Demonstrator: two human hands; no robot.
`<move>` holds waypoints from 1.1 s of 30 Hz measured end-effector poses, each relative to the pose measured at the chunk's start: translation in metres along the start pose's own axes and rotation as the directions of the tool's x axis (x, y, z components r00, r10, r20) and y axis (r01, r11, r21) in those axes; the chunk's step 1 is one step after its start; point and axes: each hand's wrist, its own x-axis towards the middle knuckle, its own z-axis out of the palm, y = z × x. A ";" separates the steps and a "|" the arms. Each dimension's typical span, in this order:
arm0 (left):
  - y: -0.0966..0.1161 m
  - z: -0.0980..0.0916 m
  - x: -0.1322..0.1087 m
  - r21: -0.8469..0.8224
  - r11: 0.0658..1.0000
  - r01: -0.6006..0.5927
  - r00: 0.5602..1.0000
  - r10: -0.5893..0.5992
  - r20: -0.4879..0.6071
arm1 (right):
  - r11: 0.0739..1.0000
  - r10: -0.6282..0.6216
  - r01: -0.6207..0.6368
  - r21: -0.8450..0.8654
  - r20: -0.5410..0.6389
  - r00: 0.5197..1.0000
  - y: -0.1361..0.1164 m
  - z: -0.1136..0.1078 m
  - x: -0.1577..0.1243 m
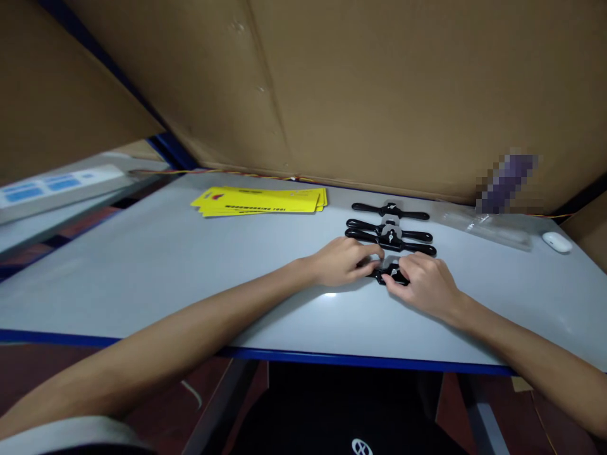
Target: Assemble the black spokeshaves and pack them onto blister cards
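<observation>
A black spokeshave (391, 274) with a silver blade and screw lies on the table between my two hands. My left hand (348, 260) is closed around its left end, fingers bent at the blade's edge. On the other side my right hand (424, 281) grips the right handle, with the thumb by the screw. Both hands cover the handles. Just beyond lie three more black spokeshaves, the nearest (391, 240) close behind my fingers, then a middle one (417, 236) and a far one (412, 215).
Yellow cards (265, 202) printed "WOODWORKING TOOL" are stacked at the back left. Clear plastic bags (493, 229) and a small white rounded object (557, 242) lie at the right. Brown cardboard walls (332, 95) close off the back. The blue table edge (332, 357) runs along the front.
</observation>
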 end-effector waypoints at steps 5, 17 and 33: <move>0.017 0.001 -0.004 0.036 0.998 0.042 0.999 -0.041 -0.029 | 1.000 -0.004 0.005 0.029 -0.006 1.000 0.001 -0.004 0.001; 0.015 0.001 -0.004 -0.016 0.981 -0.191 0.982 0.191 -0.009 | 0.973 0.232 -0.228 -0.045 0.211 0.950 -0.003 -0.016 0.003; 0.017 -0.007 -0.004 -0.152 0.968 -0.199 0.971 0.216 0.106 | 0.976 0.188 -0.218 0.024 0.425 0.886 -0.001 -0.024 0.015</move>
